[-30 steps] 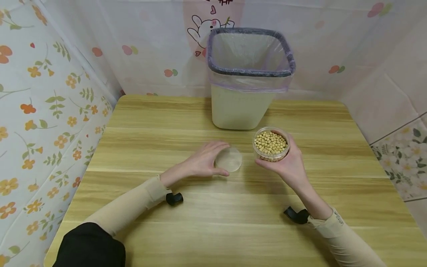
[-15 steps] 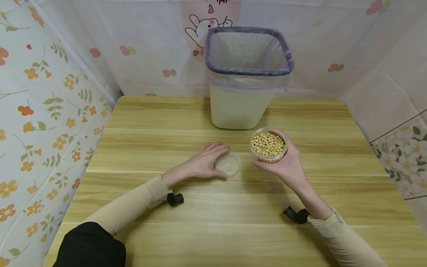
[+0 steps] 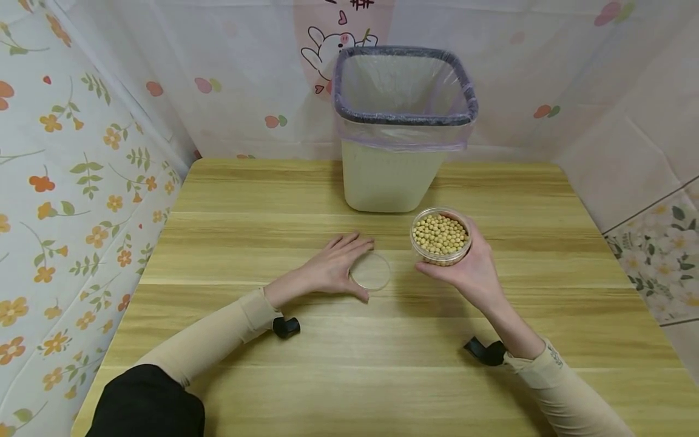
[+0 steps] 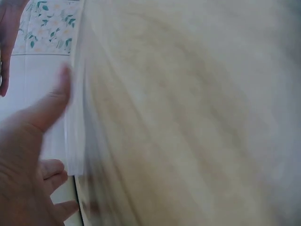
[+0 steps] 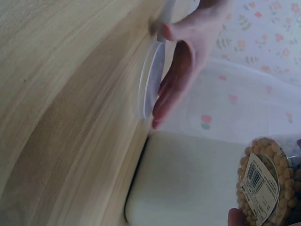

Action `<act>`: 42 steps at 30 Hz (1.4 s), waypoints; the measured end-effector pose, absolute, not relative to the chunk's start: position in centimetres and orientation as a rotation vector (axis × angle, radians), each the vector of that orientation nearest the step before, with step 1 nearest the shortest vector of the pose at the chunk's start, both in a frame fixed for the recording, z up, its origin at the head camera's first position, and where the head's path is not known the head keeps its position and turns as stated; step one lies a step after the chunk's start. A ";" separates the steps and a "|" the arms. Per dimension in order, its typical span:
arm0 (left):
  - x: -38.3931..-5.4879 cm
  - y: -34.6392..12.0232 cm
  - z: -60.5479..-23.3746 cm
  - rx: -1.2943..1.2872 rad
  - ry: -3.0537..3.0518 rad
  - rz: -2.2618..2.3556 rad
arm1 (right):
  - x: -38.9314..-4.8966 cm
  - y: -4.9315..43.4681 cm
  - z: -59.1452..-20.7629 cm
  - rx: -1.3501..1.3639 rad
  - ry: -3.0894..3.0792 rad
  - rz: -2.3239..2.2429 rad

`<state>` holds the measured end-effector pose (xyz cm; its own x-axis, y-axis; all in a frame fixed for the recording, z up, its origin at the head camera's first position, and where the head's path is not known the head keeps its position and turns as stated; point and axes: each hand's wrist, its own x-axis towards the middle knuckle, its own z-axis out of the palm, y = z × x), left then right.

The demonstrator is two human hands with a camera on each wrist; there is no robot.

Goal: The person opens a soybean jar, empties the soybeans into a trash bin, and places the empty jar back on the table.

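Observation:
In the head view, a clear round lid lies on the wooden table. My left hand is beside it, thumb and fingers spread apart; whether the skin touches the rim is unclear. The same lid shows edge-on in the right wrist view, flat against the tabletop. To its right, my right hand grips an open clear plastic jar by its side. Soybeans fill the jar nearly to the rim. A barcode label is on its bottom in the right wrist view.
A cream trash can with a dark rim and clear liner stands on the table behind the hands. Patterned cloth hangs behind the table and at the left. Black straps sit at both wrists.
The lid has gone from raised beside my left hand to flat on the table. My left thumb and fingers have spread wider. The right hand still holds the jar, almost unmoved.

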<state>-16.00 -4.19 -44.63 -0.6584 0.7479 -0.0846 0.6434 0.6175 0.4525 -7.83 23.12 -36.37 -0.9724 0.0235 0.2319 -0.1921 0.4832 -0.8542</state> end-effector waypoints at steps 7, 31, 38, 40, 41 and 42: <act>-17.1 -4.8 -42.2 1.067 2.676 0.781 | -8.2 23.3 -35.8 0.165 -2.461 1.513; -22.0 -7.7 -30.9 0.932 2.971 1.422 | -10.9 23.9 -29.3 0.213 -2.352 1.477; -23.8 -7.7 -28.1 0.700 2.869 1.694 | -12.4 24.8 -26.1 0.197 -2.248 1.496; -24.2 -7.5 -27.4 0.634 2.845 1.736 | -13.0 25.0 -25.2 0.203 -2.187 1.542; -24.4 -7.4 -27.1 0.600 2.838 1.744 | -13.3 25.1 -24.8 0.207 -2.150 1.574; -24.6 -7.3 -26.9 0.574 2.834 1.744 | -13.5 25.2 -24.3 0.213 -2.114 1.607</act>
<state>-24.56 -7.35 -26.87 -0.9155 0.1612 0.3685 0.4016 0.4168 0.8155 -13.52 25.16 -24.35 -0.8759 0.1574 0.4561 -0.3974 0.3005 -0.8670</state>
